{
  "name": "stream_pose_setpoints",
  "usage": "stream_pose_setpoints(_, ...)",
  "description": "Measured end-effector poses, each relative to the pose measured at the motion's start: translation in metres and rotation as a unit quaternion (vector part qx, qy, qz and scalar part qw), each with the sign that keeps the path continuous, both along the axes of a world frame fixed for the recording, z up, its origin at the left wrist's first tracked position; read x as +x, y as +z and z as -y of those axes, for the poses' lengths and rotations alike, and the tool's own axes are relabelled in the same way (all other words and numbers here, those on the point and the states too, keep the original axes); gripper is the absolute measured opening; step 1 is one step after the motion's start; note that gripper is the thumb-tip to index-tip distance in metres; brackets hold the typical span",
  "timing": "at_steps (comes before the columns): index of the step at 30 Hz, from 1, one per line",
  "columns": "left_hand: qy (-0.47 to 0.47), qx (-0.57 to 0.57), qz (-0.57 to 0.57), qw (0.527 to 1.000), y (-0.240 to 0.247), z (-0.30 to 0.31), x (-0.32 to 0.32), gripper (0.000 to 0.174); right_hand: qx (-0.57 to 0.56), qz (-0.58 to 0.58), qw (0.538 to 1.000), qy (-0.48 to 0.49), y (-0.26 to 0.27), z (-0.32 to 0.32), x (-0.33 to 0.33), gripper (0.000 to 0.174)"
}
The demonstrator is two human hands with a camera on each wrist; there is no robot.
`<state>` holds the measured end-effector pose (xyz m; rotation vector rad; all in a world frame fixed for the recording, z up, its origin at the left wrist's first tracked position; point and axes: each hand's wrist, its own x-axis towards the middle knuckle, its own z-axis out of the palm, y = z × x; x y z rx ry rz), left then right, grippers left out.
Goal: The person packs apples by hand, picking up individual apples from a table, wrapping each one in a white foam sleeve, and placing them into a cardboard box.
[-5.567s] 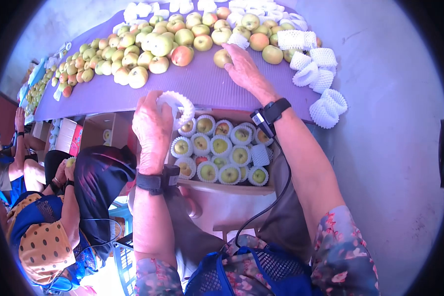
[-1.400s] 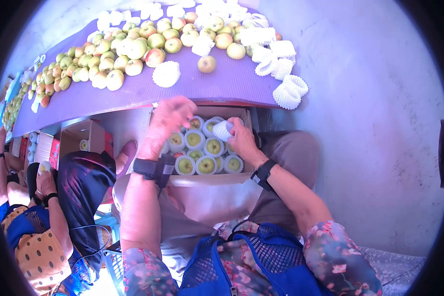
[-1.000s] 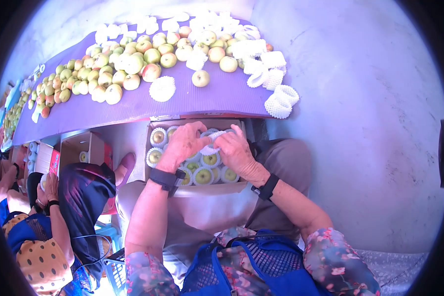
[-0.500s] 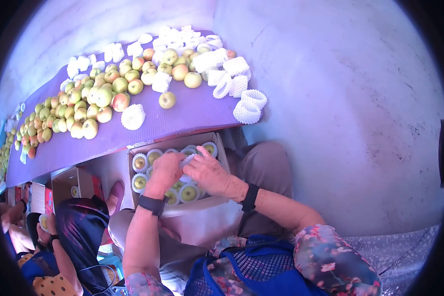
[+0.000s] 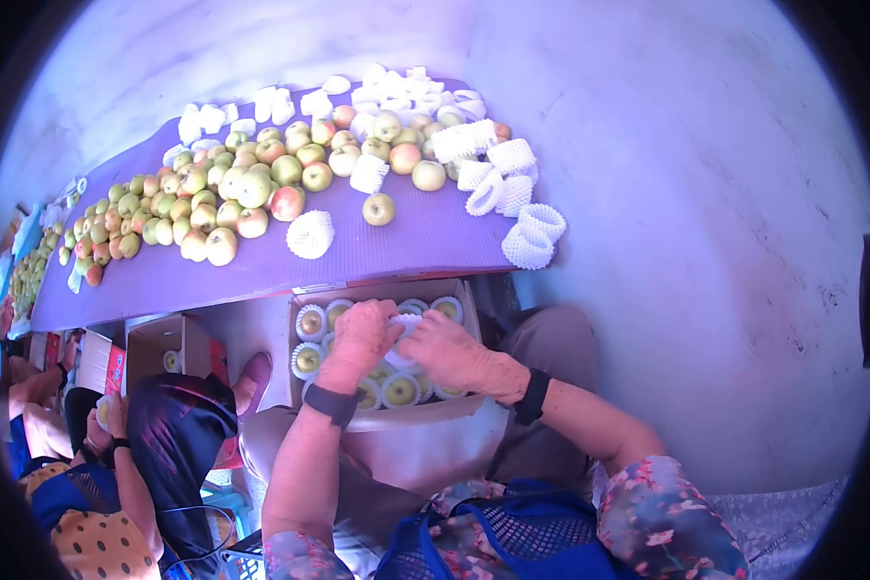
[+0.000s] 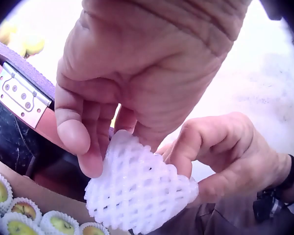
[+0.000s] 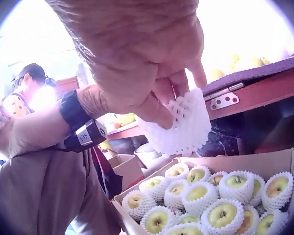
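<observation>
Both hands meet over the open carton in the head view, with a white foam net sleeve (image 5: pixel 405 333) between them. My left hand (image 5: pixel 361 338) pinches the top edge of the sleeve, fingers curled down over it. In the left wrist view the flattened net sleeve (image 6: pixel 139 188) spreads below the left palm, its right corner pinched by my right hand (image 6: pixel 230 156). No apple shows inside the net. The carton (image 7: pixel 257 159) beneath holds several apples (image 7: pixel 221 215), each in its own foam net; the hands hide some of them in the head view.
A purple-covered table (image 5: pixel 261 275) behind the carton bears a heap of loose apples (image 5: pixel 252 188). Foam nets (image 5: pixel 534 235) lie at its right end and back; a single apple (image 5: pixel 378 209) sits near the front. A seated person (image 5: pixel 97 503) works at the left; a wall (image 5: pixel 706 242) stands right.
Earlier the right hand touched an apple on the table and the left held a foam ring. A foam net now lies on the table, and both hands have come together on another above the carton.
</observation>
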<state>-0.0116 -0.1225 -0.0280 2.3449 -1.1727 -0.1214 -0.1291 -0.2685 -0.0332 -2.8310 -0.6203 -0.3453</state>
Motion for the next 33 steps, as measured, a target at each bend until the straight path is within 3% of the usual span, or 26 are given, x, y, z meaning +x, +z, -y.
stream_pose_setpoints(6,0.075,0.022,-0.014,0.997,0.023,-0.008,0.007,0.019,0.174,0.042,0.983,0.033,0.042,0.005,0.024,0.023)
stream_pose_setpoints(9,0.100,-0.014,0.028,0.994,0.017,-0.013,0.012,0.019,0.230,0.003,0.972,-0.048,0.055,0.011,0.035,0.022)
stream_pose_setpoints(12,0.114,-0.028,0.045,0.992,0.022,-0.015,0.012,0.017,0.189,-0.010,0.970,-0.154,0.063,0.031,0.054,0.023)
stream_pose_setpoints(17,0.119,-0.092,0.041,0.988,0.030,-0.014,0.010,0.019,0.133,0.114,0.953,-0.247,0.060,0.088,0.101,0.029)
stream_pose_setpoints(21,0.136,-0.163,0.049,0.976,0.036,-0.013,0.010,0.021,0.111,0.151,0.940,-0.284,0.053,0.121,0.144,0.033)
stream_pose_setpoints(25,0.158,-0.169,0.036,0.972,0.038,-0.012,0.012,0.022,0.111,0.150,0.940,-0.287,0.029,0.142,0.187,0.040)
stream_pose_setpoints(29,0.161,-0.162,0.042,0.973,0.036,-0.013,0.014,0.022,0.103,0.091,0.927,-0.350,0.013,0.151,0.213,0.043)
stream_pose_setpoints(33,0.155,-0.166,0.049,0.973,0.033,-0.014,0.015,0.021,0.062,0.047,0.909,-0.409,0.027,0.141,0.211,0.044)
